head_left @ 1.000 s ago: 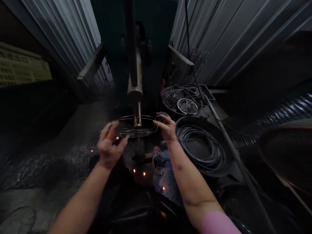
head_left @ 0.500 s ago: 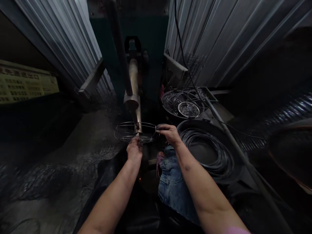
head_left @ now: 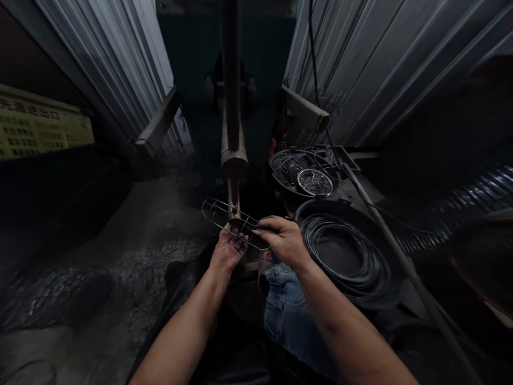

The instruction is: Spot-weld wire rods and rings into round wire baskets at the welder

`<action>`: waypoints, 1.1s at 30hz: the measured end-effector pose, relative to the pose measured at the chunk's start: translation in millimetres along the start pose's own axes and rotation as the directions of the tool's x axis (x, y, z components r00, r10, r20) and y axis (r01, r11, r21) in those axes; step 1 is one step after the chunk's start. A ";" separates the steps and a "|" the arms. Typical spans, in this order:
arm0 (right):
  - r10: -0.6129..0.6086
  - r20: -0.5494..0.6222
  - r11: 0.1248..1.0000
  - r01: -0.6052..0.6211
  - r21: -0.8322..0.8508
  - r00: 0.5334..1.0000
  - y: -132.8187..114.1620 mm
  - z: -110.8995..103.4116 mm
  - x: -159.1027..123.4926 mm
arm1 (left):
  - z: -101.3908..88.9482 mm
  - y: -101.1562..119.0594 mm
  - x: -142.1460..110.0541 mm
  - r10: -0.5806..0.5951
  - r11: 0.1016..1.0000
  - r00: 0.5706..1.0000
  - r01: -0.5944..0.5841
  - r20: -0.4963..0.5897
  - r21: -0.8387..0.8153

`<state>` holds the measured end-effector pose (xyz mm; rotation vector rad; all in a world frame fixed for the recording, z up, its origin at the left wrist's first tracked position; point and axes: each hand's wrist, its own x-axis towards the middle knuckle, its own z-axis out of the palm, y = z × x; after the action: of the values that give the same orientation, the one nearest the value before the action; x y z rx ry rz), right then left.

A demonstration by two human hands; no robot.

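A round frame of thin metal wire (head_left: pixel 214 223) is held tilted under the tip of the machine's electrode arms, its left end higher than its right. My right hand (head_left: pixel 282 239) pinches its right end between thumb and fingers. Palm up below the frame, my left hand (head_left: pixel 229 248) has its fingers loosely apart; the thumb is close to the near wire, and I cannot tell whether it touches. The upper bar (head_left: pixel 233 155) of the machine points down toward the lower brass-coloured arm (head_left: pixel 234 192), whose end is beside the wire.
A black tub with coiled wire (head_left: pixel 340 254) stands at my right. Behind it, a basin (head_left: pixel 300 171) holds wire rings and small pieces. A dark cable (head_left: pixel 315 69) hangs on the right. The yellow crate (head_left: pixel 44 125) is at far left; corrugated metal sheets (head_left: pixel 116 59) flank the machine.
The wire frame has gone from nearly level to slanting down to the right. My left hand has loosened and turned palm up. My right hand has moved slightly right and down.
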<state>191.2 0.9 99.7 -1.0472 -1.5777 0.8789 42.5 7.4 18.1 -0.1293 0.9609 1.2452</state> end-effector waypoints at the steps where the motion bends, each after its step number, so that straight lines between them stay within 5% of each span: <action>1: -0.012 0.001 0.999 0.012 -0.031 1.000 -2.3 1.9 1.4 | 0.0 0.8 1.4 -0.005 1.000 1.000 0.005 0.010 -0.008; 15: -0.032 -0.074 0.976 0.015 -0.216 0.997 -18.7 23.7 24.7 | 11.4 1.8 4.3 -0.065 0.995 0.998 0.064 -0.015 -0.082; 23: -0.021 -0.125 0.958 -0.016 -0.288 0.992 -8.2 31.5 35.5 | 12.8 2.0 2.6 -0.073 0.996 0.997 0.072 -0.037 -0.045; 28: -0.060 -0.115 0.969 0.030 -0.246 0.992 -7.9 19.5 21.8 | 4.6 -0.3 -0.9 -0.083 0.995 0.997 0.083 0.004 0.052; 30: -0.035 -0.136 0.987 0.013 -0.158 0.990 0.0 6.4 7.9 | -5.7 -1.4 -5.6 0.010 0.977 1.000 -0.011 0.006 0.212; 31: -0.002 -0.160 0.995 -0.014 -0.098 0.987 6.6 -0.7 0.0 | -12.3 -1.9 -8.3 0.149 0.937 0.989 -0.141 -0.002 0.319; 32: 0.043 -0.185 0.998 -0.050 -0.033 0.982 14.4 -7.3 -8.0 | -19.4 -2.2 -10.7 0.343 0.843 0.939 -0.314 0.013 0.437; 33: 0.093 -0.200 0.996 -0.089 0.029 0.975 22.9 -13.1 -15.4 | -26.4 -2.5 -12.5 0.547 0.677 0.834 -0.494 0.076 0.546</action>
<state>210.3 -4.7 76.5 -1.1640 -1.3585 0.8205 30.2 -17.6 9.2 0.5940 1.4721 1.4313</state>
